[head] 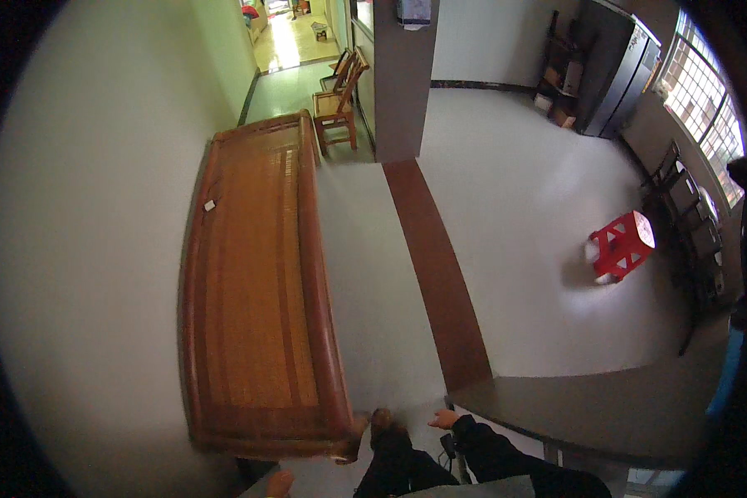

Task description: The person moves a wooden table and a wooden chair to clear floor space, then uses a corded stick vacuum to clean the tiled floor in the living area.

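At the bottom edge, my left hand (280,483) hangs just past the near end of a wooden daybed (255,280) with a woven mat top; its fingers are not clear. My right hand (443,419), below a dark sleeve (492,445), is held out beside the near left corner of a grey-brown countertop (597,411). It appears to hold nothing, with fingers slightly apart. A small black object with a thin cord (448,444) shows just below that hand. On the mat lies a small white block with a dark cord (209,205).
A reddish-brown strip (436,267) crosses the pale floor. To the right stand a red plastic stool (622,246) and dark chairs (691,211) under a barred window (706,93). Farther off are a dark refrigerator (619,75), a pillar (404,87) and wooden chairs (339,103) along a passage.
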The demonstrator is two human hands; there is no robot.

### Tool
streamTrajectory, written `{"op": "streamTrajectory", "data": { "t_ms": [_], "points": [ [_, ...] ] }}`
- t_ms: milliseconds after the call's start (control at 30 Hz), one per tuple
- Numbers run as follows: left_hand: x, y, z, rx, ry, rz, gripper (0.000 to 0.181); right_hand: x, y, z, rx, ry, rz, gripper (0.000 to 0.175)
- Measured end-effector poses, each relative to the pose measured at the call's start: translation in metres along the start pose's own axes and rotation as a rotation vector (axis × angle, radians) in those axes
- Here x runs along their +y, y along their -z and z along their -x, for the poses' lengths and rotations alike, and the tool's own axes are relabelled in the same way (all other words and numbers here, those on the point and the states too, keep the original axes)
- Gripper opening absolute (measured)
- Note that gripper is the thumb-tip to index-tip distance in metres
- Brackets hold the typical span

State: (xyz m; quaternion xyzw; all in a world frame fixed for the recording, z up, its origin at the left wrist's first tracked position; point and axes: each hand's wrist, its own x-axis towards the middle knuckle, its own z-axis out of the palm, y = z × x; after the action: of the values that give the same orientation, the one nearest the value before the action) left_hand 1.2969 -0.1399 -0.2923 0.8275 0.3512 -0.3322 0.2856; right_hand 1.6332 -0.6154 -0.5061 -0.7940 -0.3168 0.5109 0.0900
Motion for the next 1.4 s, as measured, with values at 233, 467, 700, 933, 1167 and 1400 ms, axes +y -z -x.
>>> {"op": "streamTrajectory", "data": {
  "t_ms": [233,467,700,933,1167,1400],
  "points": [
    [-0.002,0.032,-0.024,0.081,0.09,0.083,0.025,-0.01,0.177,0.027,-0.188,-0.197,-0.639,0.063],
    [0.056,0.128,-0.088,0.315,0.087,0.189,0.026,0.055,0.351,0.017,-0.212,-0.236,-1.191,0.032],
    [0.175,0.274,-0.172,0.527,0.255,0.71,0.034,0.067,0.549,-0.01,0.004,-0.422,-1.034,0.052],
    [0.283,0.339,-0.258,0.503,0.15,0.592,0.035,0.122,0.727,-0.081,-0.065,-0.339,-1.208,0.051],
    [0.408,0.323,-0.363,0.472,0.071,0.786,0.036,0.078,0.959,-0.231,-0.007,-0.244,-0.724,0.062],
    [0.464,0.389,-0.393,0.405,0.223,0.816,0.031,-0.066,1.063,-0.381,-0.129,0.135,-0.403,0.063]
  ]
}}
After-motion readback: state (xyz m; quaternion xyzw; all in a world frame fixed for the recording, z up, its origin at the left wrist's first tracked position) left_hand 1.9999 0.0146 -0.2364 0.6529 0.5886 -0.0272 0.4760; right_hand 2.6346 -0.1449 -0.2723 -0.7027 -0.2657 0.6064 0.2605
